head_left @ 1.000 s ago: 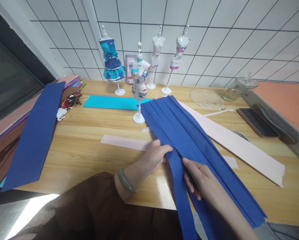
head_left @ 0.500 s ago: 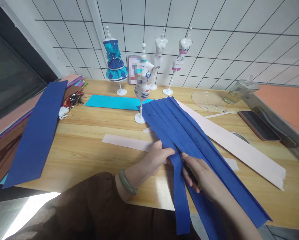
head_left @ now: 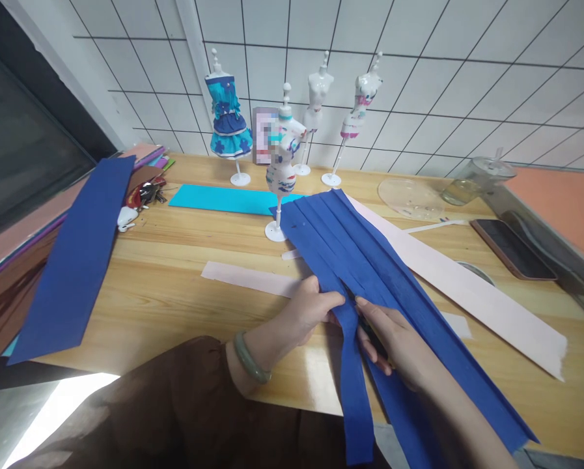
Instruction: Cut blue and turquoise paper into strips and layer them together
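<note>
A long folded sheet of blue crepe paper [head_left: 338, 238] runs slantwise over the table's front edge. A narrow strip [head_left: 356, 391], partly parted from it, hangs down between my hands. My left hand [head_left: 316, 306], a green bangle at its wrist, pinches the strip's left edge between thumb and fingers. Closed round dark-handled scissors [head_left: 370, 331], my right hand [head_left: 387, 332] has the blades in the paper where strip and sheet meet. Much of the scissors' handle is hidden by my fingers.
A small dress form [head_left: 280, 163] stands just beyond the sheet, with several more near the wall. Pink strips [head_left: 467, 290] and a turquoise strip [head_left: 218, 198] lie around. At left are another blue piece [head_left: 79, 254] and keys [head_left: 150, 192]; at right, a phone [head_left: 514, 247] and a cup [head_left: 482, 179].
The view has shifted slightly, so everything stands a little differently in the picture. Both hands keep their hold, and the scissors are at nearly the same spot in the blue paper.
</note>
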The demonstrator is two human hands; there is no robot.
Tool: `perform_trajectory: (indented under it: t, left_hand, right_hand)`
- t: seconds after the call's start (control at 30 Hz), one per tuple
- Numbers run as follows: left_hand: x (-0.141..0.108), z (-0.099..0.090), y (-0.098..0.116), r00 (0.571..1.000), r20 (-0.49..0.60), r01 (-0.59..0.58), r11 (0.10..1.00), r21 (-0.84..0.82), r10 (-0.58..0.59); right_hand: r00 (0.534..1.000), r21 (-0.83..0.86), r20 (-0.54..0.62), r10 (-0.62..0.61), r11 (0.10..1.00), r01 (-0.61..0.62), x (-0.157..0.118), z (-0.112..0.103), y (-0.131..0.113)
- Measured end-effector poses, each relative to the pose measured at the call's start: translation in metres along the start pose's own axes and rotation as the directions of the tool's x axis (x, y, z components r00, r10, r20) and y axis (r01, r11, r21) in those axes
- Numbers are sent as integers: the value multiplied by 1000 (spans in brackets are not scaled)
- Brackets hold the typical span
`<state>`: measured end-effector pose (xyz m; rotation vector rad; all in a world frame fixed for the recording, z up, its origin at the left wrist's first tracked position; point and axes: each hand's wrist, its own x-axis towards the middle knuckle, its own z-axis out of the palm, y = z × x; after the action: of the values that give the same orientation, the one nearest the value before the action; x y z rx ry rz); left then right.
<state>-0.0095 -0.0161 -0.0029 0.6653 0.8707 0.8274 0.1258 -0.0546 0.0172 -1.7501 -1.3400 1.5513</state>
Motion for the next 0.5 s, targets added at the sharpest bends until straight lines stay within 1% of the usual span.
perform_trajectory:
  t: [0.17,0.5]
  left_hand:
    - [-1,0,1,1000,0,2,1000,-11,-2]
    - [3,-3,-5,1000,-3,-13,1000,-15,13]
  right_hand:
    - [1000,-10,3,1,1000,-1,0,-1,0]
    - [1000,-2,5,6,1000,-6,2,1,0]
